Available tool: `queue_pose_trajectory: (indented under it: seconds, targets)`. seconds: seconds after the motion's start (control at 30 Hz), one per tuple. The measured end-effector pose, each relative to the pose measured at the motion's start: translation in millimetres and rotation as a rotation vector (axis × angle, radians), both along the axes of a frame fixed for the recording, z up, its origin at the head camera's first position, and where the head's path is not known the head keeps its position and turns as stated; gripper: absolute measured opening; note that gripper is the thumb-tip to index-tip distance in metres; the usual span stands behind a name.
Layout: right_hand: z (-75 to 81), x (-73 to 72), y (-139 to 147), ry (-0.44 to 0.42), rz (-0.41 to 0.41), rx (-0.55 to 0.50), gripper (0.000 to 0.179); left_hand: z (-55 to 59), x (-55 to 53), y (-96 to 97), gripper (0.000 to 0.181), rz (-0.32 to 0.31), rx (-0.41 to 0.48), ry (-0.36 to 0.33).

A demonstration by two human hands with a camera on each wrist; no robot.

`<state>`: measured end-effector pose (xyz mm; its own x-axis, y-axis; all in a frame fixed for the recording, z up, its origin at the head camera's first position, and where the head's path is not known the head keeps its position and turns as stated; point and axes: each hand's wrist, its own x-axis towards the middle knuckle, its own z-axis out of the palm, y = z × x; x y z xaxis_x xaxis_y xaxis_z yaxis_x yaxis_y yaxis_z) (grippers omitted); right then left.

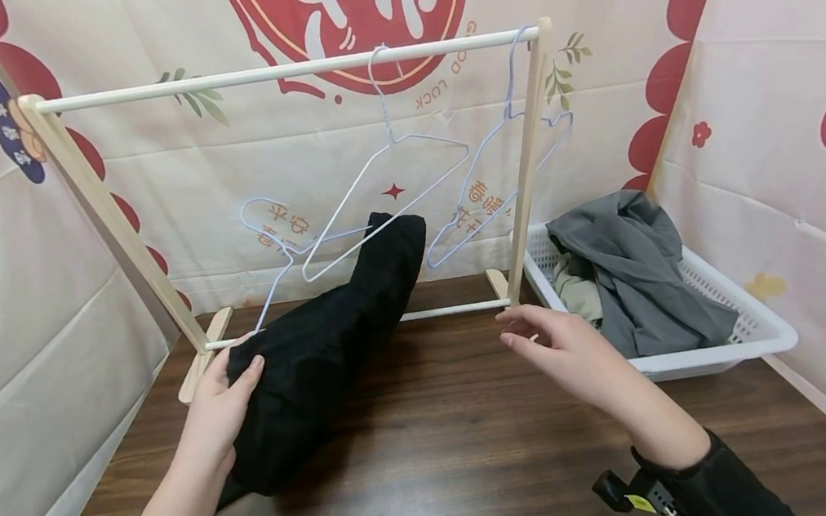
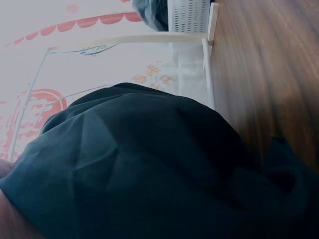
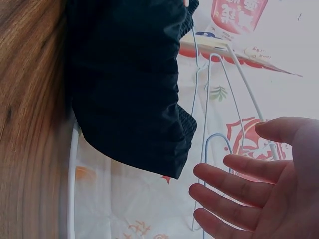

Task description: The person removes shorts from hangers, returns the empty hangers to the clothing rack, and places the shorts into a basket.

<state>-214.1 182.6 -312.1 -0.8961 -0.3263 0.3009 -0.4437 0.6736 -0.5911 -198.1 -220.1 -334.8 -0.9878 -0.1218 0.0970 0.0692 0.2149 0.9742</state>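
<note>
A black garment (image 1: 318,348) with ribbed edges hangs from my left hand (image 1: 222,398), which grips its upper left edge between thumb and fingers. A pale blue wire hanger (image 1: 283,247) stands at the garment's top, its hook upward; one arm runs down toward my left hand, the other to the garment's far end. Whether my fingers also hold the hanger is hidden. Dark cloth (image 2: 129,159) fills most of the left wrist view. My right hand (image 1: 561,347) is held apart from the garment, fingers loosely extended with nothing in them, near the rack's right post (image 1: 527,174).
A wooden rack with a white top rail (image 1: 279,71) stands on the brown table (image 1: 437,452). From the rail hang a white hanger (image 1: 381,150) and light blue hangers (image 1: 494,132) at the right. A white basket (image 1: 759,334) holds a grey garment (image 1: 635,271) and a pale green cloth (image 1: 576,289).
</note>
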Motion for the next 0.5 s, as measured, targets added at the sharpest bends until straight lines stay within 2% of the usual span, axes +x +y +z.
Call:
queue_pose_trajectory:
  seconds: [0.27,0.5]
  targets:
    - [0.5,-4.6,1.6,-0.005,-0.028,0.012,0.030,-4.5,-0.7,5.8,0.049,-0.046,-0.010,-0.027]
    - [-2.4,-7.1,4.6,-0.005,-0.038,0.011,0.031,-5.6,-1.1,10.5,0.047,-0.110,-0.036,-0.041]
